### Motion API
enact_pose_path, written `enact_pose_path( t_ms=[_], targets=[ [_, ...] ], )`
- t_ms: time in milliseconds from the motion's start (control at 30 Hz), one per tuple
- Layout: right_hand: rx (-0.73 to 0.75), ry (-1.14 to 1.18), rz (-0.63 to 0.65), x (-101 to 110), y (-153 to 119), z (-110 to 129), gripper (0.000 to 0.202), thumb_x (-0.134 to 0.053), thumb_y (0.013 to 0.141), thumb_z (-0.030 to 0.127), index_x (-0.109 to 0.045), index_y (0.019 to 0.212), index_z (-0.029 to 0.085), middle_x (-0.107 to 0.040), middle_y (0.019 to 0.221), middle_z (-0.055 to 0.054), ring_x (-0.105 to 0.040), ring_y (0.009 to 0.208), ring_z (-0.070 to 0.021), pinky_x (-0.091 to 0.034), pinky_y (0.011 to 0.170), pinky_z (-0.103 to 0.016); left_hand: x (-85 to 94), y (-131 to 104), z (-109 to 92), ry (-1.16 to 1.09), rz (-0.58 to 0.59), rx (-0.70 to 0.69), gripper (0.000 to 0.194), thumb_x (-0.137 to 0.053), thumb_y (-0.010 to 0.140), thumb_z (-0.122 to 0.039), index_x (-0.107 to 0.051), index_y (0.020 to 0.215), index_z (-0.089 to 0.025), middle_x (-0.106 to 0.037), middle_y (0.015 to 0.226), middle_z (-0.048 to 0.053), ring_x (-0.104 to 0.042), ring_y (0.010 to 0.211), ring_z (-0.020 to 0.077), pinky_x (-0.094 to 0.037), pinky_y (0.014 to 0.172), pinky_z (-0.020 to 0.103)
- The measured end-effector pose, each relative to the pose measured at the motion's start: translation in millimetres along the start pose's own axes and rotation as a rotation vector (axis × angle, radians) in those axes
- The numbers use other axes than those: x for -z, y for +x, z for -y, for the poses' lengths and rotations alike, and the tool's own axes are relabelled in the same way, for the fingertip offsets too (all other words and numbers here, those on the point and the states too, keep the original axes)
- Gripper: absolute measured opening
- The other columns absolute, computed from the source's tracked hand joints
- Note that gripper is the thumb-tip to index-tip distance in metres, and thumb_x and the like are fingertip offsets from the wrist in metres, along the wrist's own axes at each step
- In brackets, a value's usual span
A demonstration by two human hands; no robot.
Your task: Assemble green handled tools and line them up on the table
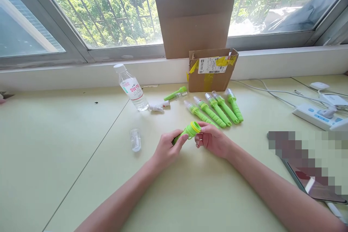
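My left hand (170, 146) is closed around a green plastic torch-shaped handle (187, 132), its wide open end tilted up to the right. A yellow ring (195, 127) sits at the rim of that end. With thumb and fingertips, my right hand (213, 139) pinches the ring's right edge; its other fingers are curled. Left of my hands, a clear ribbed cap (135, 140) stands on the table. Behind them lie several green handles with clear caps (217, 110), side by side. Another green handle (174, 93) lies farther back, close to a clear piece (181, 95).
A water bottle (134, 88) stands at the back left beside white plastic pieces (160, 107). An open cardboard box (210, 76) rests against the window wall. On the right are a power strip (317, 115), cables and a dark tablet-like device (304, 179), partly blurred out.
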State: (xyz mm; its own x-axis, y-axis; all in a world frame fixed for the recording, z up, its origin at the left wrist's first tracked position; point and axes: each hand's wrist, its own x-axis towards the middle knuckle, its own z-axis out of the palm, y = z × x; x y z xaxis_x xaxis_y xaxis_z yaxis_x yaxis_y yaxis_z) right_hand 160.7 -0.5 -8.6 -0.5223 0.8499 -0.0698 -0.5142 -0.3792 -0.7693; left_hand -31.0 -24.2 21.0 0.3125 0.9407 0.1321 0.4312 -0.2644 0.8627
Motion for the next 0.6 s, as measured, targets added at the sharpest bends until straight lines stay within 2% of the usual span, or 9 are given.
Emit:
enact_pose_path(
  t_ms=[300,433,600],
  targets=[
    [0.01,-0.025,0.025,-0.4,-0.5,1.1,0.019,-0.058,0.078,0.022,-0.066,0.095,0.017,-0.061,0.078,-0.003,-0.057,0.062,-0.0121,-0.052,0.059,-0.027,3.4,0.9,-2.7,-0.132,0.114,0.074,0.045,-0.043,0.089,-0.05,-0.044,0.06,-0.017,-0.04,0.048,-0.005,-0.033,0.044,0.0064,-0.028,0.045,0.022],
    [0.016,-0.043,0.036,-2.1,-1.1,2.7,0.019,-0.058,0.078,0.022,-0.067,0.094,0.017,-0.062,0.085,-0.005,-0.058,0.068,-0.0132,-0.051,0.061,-0.027,4.6,1.0,-4.4,-0.212,0.183,0.131,0.044,-0.041,0.09,-0.053,-0.054,0.07,-0.015,-0.039,0.045,-0.006,-0.031,0.039,0.0059,-0.026,0.042,0.021],
    [0.002,-0.048,0.048,-0.3,-0.3,3.1,0.019,-0.057,0.078,0.023,-0.067,0.093,0.016,-0.06,0.073,-0.003,-0.057,0.064,-0.0131,-0.051,0.06,-0.027,6.5,1.3,0.6,-0.28,0.259,0.194,0.047,-0.039,0.089,-0.056,-0.058,0.08,-0.014,-0.04,0.047,-0.006,-0.031,0.036,0.0055,-0.025,0.04,0.021]
  ],
)
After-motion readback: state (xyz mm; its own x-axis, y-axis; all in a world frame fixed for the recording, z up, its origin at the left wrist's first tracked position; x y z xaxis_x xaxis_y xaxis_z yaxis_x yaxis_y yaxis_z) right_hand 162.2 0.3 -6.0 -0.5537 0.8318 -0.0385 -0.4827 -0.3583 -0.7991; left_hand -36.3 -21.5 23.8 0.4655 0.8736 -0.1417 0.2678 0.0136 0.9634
